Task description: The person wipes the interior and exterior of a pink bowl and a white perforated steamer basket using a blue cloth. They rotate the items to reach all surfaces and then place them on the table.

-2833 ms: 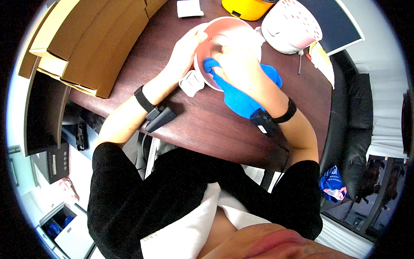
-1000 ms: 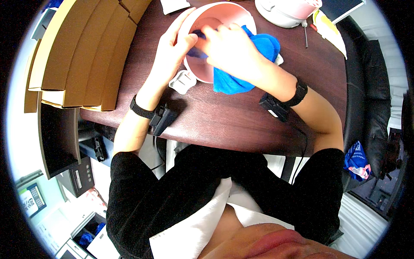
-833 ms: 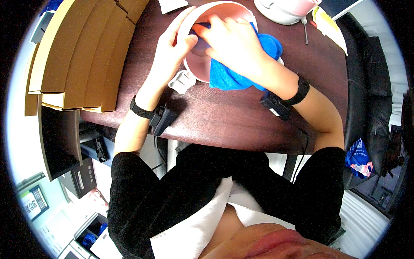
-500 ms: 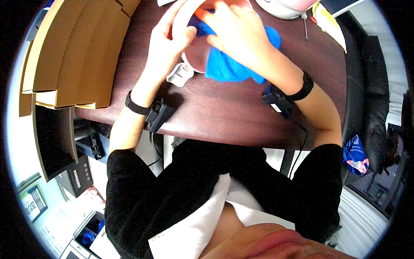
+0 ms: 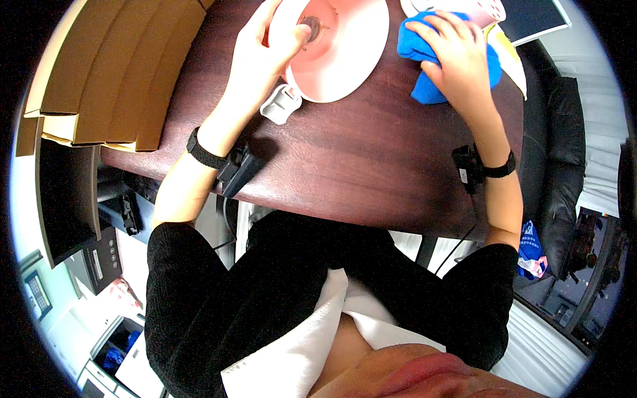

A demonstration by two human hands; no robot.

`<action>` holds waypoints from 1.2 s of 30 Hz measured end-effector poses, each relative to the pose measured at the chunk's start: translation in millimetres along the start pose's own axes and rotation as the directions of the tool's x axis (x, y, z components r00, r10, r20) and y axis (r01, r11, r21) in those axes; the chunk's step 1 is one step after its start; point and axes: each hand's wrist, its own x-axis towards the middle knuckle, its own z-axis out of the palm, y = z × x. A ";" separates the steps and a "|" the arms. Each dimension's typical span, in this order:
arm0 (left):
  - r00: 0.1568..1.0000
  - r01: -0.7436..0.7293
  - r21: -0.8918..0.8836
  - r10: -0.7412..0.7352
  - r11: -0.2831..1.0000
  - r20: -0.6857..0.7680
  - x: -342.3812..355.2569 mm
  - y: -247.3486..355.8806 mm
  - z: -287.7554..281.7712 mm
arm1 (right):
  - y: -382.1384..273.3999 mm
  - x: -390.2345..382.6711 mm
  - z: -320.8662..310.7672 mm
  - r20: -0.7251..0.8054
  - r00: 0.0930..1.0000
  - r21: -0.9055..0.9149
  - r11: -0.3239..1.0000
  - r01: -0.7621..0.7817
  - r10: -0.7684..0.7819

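Note:
My left hand [image 5: 265, 56] grips the left rim of a pink bowl-shaped part [image 5: 338, 50] with a small hub at its centre, tilted on the dark wooden table [image 5: 358, 166]. My right hand [image 5: 454, 56] lies to the right of the bowl, pressed on a crumpled blue cloth [image 5: 424, 73] on the table. The cloth is now outside the bowl. A small white plastic piece [image 5: 280, 105] sits on the table just below the bowl, next to my left wrist.
Flat cardboard boxes [image 5: 113, 73] are stacked along the table's left side. A white patterned object [image 5: 474, 8] sits at the top right behind the cloth. A black chair [image 5: 564, 152] stands to the right. Each wrist carries a black band with a small device.
My right hand has pulled the blue cloth out of the pink bowl and moved it to the right onto the table. My left hand has kept hold of the bowl's rim.

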 end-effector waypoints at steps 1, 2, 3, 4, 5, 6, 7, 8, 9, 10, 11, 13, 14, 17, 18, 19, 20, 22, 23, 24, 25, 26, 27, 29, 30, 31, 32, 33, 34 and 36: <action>1.000 -0.001 0.001 0.001 1.000 0.000 -0.1 -0.5 0.0 | 0.2 -3.5 6.4 -0.016 1.000 0.085 0.996 -0.011 0.012; 1.000 0.000 0.005 0.000 1.000 -0.002 -0.5 -1.0 -0.4 | -0.9 -6.0 12.4 -0.046 0.999 0.180 0.984 -0.013 0.022; 1.000 0.025 -0.044 -0.026 0.999 -0.008 -0.4 -1.3 -0.2 | -6.9 -8.0 13.9 -0.034 0.997 0.187 0.981 -0.060 0.068; 1.000 0.016 -0.037 -0.017 0.999 -0.018 0.3 -0.2 -0.9 | -12.8 -9.9 15.1 -0.020 0.993 0.192 0.975 -0.108 0.113; 1.000 0.008 -0.034 -0.009 0.999 -0.029 0.2 0.8 -0.7 | -13.3 -13.7 19.3 -0.012 0.986 0.239 0.958 -0.156 0.164; 0.999 0.001 -0.032 -0.002 0.999 -0.039 0.1 2.0 -0.7 | -12.7 -17.8 24.3 -0.002 0.977 0.286 0.936 -0.204 0.213; 0.999 0.019 -0.025 -0.020 1.000 -0.038 0.1 3.8 -0.4 | -11.4 -21.5 28.8 0.011 0.965 0.331 0.910 -0.250 0.261; 0.999 0.037 -0.020 -0.038 0.999 -0.039 0.0 5.9 0.2 | -9.0 -24.4 31.5 0.040 0.917 0.471 0.801 -0.369 0.398; 0.998 0.055 -0.015 -0.055 0.998 -0.040 0.2 7.5 0.4 | -5.6 -27.3 33.8 0.091 0.850 0.595 0.656 -0.465 0.519; 0.997 0.062 0.025 -0.061 0.998 -0.039 0.6 8.7 -0.8 | -1.0 -30.8 37.2 0.162 0.767 0.694 0.481 -0.535 0.621; 0.997 0.067 0.061 -0.065 0.996 -0.038 1.2 9.3 -1.6 | 8.2 -32.6 43.6 0.097 0.748 0.768 0.429 -0.476 0.656; 0.998 0.049 0.078 -0.046 0.996 -0.038 1.0 7.3 -1.7 | 25.5 -38.3 42.4 0.338 0.607 0.766 0.164 -0.621 0.719; 0.999 0.027 0.066 -0.024 0.997 -0.042 0.1 5.5 -2.6 | 29.7 -37.5 45.9 0.386 0.575 0.781 0.076 -0.620 0.721; 0.998 0.036 0.042 -0.034 0.998 -0.047 -1.4 5.5 -1.9 | 21.7 -36.1 49.4 0.281 0.668 0.764 0.260 -0.590 0.690; 0.998 0.051 0.036 -0.050 0.998 -0.045 -1.5 5.9 -0.8 | 12.4 -34.9 50.5 0.232 0.712 0.772 0.321 -0.549 0.662; 0.998 0.049 0.020 -0.048 0.999 -0.043 -0.9 6.3 0.7 | 1.1 -31.9 48.6 0.226 0.734 0.749 0.367 -0.551 0.641; 0.998 0.049 0.009 -0.049 0.999 -0.044 -0.9 6.5 1.4 | -10.4 -28.3 49.2 0.224 0.755 0.729 0.408 -0.549 0.616; 0.998 0.055 0.009 -0.054 0.998 -0.035 -0.8 6.3 0.2 | -27.1 -25.4 53.8 0.027 0.914 0.550 0.757 -0.352 0.405; 0.998 0.061 0.024 -0.060 0.998 -0.033 -0.7 5.2 -2.4 | -41.4 -18.9 49.1 0.010 0.934 0.432 0.841 -0.327 0.358; 0.998 0.065 0.040 -0.064 0.997 -0.028 -0.3 5.4 -4.2 | -51.9 -13.4 43.5 -0.003 0.951 0.304 0.906 -0.294 0.309; 0.998 0.056 0.039 -0.055 0.998 -0.039 -0.3 5.0 -4.7 | -54.6 -15.3 49.9 0.004 0.953 0.274 0.917 -0.291 0.302; 0.998 0.044 0.031 -0.042 0.999 -0.048 0.5 3.9 -3.6 | -53.5 -17.7 53.1 0.020 0.955 0.280 0.915 -0.291 0.297; 0.998 0.031 0.024 -0.030 0.999 -0.057 1.2 3.6 -2.9 | -50.2 -20.8 55.2 0.036 0.956 0.287 0.913 -0.290 0.292; 0.998 0.022 0.024 -0.021 0.999 -0.051 1.0 5.0 -2.1 | -42.0 -23.6 53.4 0.031 0.952 0.340 0.892 -0.297 0.305; 0.999 0.019 0.025 -0.018 1.000 -0.049 0.5 5.6 -1.5 | -39.0 -21.1 53.3 -0.105 0.936 0.391 0.879 -0.272 0.336; 0.998 0.038 0.003 -0.038 0.999 -0.040 0.7 7.6 -1.2 | -37.3 -17.2 50.2 -0.180 0.919 0.401 0.879 -0.257 0.351; 0.998 0.061 -0.019 -0.062 0.998 -0.029 0.4 9.9 -0.8 | -37.8 -9.0 41.4 -0.250 0.896 0.412 0.878 -0.244 0.367; 0.996 0.087 -0.036 -0.087 0.996 -0.016 -0.5 11.3 -0.1 | -41.6 -0.8 33.6 -0.272 0.897 0.381 0.895 -0.232 0.348; 0.997 0.072 -0.035 -0.072 0.997 -0.010 -1.0 10.3 1.1 | -47.6 9.3 25.5 -0.293 0.898 0.348 0.911 -0.219 0.328; 0.999 0.035 -0.023 -0.035 0.999 0.009 1.0 7.1 0.1 | -62.1 28.3 21.5 -0.318 0.906 0.233 0.949 -0.212 0.281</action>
